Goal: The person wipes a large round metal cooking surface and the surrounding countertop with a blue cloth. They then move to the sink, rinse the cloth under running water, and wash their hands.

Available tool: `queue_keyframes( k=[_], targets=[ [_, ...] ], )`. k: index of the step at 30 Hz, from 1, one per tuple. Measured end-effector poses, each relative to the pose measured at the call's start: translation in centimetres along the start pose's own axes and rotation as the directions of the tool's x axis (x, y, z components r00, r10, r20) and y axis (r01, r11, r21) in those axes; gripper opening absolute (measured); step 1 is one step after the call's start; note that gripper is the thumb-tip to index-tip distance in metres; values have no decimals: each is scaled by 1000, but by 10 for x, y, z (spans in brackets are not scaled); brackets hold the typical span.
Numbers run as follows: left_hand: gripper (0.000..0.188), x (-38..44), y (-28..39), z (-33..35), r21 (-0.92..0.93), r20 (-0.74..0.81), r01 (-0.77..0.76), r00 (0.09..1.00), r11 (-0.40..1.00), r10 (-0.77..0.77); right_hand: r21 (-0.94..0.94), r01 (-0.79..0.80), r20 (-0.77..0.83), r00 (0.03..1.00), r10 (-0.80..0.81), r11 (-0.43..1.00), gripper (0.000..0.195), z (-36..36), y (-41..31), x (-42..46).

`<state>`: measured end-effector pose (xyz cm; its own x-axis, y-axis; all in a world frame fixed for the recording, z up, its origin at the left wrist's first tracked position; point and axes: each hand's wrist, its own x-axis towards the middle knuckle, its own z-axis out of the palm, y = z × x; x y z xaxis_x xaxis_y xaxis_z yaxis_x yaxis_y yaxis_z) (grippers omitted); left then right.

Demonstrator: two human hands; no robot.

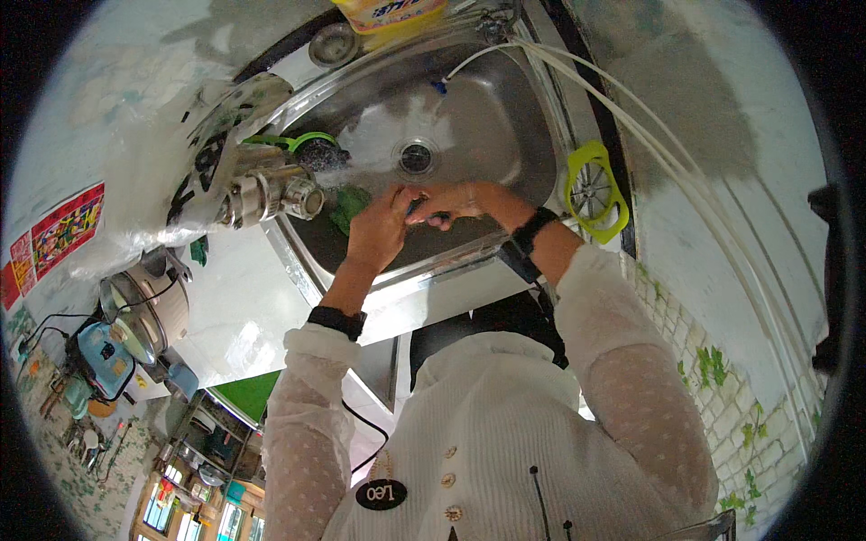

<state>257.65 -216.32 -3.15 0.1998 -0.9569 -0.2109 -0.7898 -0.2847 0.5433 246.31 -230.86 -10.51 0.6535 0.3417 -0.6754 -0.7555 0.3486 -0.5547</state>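
Observation:
Both my hands meet over the near side of a stainless steel sink [500, 122]. My left hand [381, 226] and my right hand [450, 203] are closed around a small dark blue object [414, 205], mostly hidden by the fingers, so I cannot tell what it is. Beside my left hand, a green cloth or scouring pad [349, 208] lies in the sink. Farther left sits a dark, round item with a bright green rim and handle [316, 150]. The drain [415, 157] shows beyond my hands.
A lime-green apple slicer [597, 193] rests on the sink's right edge. Metal pots or fittings [277, 195] stand at the left rim. White hoses [609, 81] run along the right. A yellow container [389, 15] and a round metal lid [334, 46] are behind the sink.

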Motion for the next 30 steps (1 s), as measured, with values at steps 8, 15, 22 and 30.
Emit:
queue_keyframes(
  k=[8,15,22,30],
  targets=[
    [33,-27,-16,-20,-690,304,494,861,529,-407,-792,245,-158,803,-575,560,29,20,-58,-73],
    [39,-53,2,-35,-866,473,342,796,-365,-376,-878,321,-203,421,-884,355,23,38,-65,-86],
    [41,-89,10,-40,-898,436,337,770,-284,-466,-627,580,-95,606,-790,520,20,70,-106,-108],
    [50,-82,77,-104,-889,-253,-86,911,449,-327,-235,667,21,731,-682,707,27,119,-155,-142]
  ],
)
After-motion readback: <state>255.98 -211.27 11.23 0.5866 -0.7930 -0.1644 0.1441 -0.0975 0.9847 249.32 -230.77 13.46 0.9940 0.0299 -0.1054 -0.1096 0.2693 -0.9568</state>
